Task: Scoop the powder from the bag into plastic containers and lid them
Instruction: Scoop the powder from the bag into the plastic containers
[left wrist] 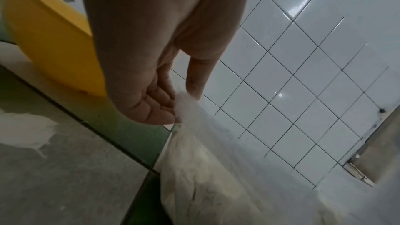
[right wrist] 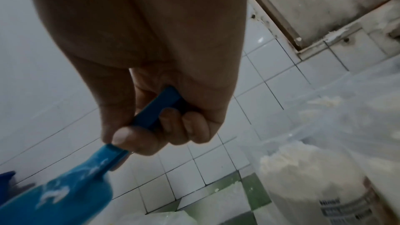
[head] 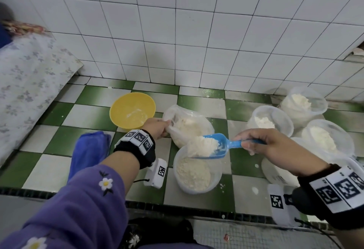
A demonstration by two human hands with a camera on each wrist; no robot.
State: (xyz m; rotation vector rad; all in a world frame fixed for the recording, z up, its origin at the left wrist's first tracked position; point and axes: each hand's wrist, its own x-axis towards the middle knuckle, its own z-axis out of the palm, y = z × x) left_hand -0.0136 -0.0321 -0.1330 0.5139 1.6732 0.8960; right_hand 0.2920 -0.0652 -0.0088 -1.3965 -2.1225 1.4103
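Purple sleeve (head: pixel 82 195) nearest; left hand (head: pixel 156 128) pinched bag (head: pixel 187 126) mouth, fingers curled on plastic; right hand (head: pixel 262 144) gripped blue scoop (head: pixel 216 146), heaped powder, over half-full container (head: pixel 197 171) on floor; filling step; next: tip gently, centred

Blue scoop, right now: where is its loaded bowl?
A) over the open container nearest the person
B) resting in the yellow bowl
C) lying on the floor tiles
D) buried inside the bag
A: the head view shows the blue scoop, heaped with powder, over the half-filled container, gripped by the right hand.
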